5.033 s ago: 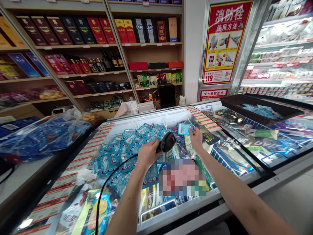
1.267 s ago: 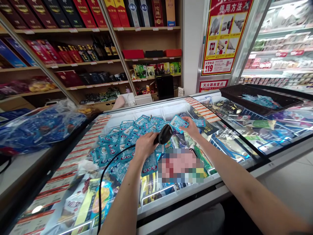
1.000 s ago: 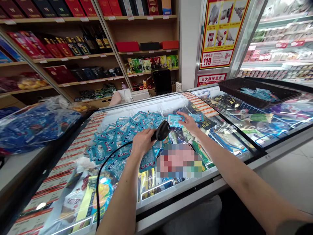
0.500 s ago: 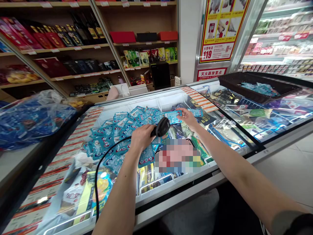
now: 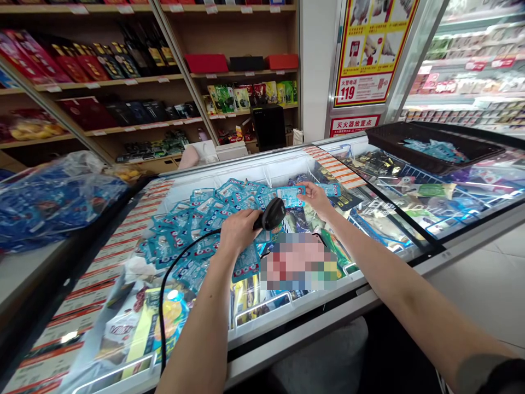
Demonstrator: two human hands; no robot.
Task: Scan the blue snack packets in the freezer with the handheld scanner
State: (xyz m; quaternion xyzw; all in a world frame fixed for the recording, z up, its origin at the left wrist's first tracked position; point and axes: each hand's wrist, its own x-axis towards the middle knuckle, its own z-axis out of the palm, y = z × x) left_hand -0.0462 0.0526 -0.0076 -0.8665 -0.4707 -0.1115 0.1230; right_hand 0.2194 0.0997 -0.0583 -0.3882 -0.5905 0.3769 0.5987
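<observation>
My left hand (image 5: 240, 230) is wrapped round the handle of a black barcode scanner (image 5: 273, 213), whose head faces right. A black cable (image 5: 166, 284) runs from it down toward the bottom edge. Between the fingertips of my right hand (image 5: 315, 198) is the end of a small blue packet (image 5: 290, 196), lying level just beyond the scanner head. Another blue packet (image 5: 331, 190) sits right behind those fingers. Many more of the same packets form a loose heap (image 5: 205, 219) on the glass, left of the scanner. A pixelated flat object (image 5: 297, 261) lies nearer to me.
Under the glass, the chest freezer (image 5: 287, 314) holds bagged foods. A black tray (image 5: 435, 145) with blue packets stands at the far right. Blue plastic-wrapped goods (image 5: 57, 200) are on the left. Stocked shelves (image 5: 241, 71) and a fire-safety poster (image 5: 365, 54) are behind.
Almost nothing differs. Both hands keep their places, with the scanner and the blue packet held as before.
</observation>
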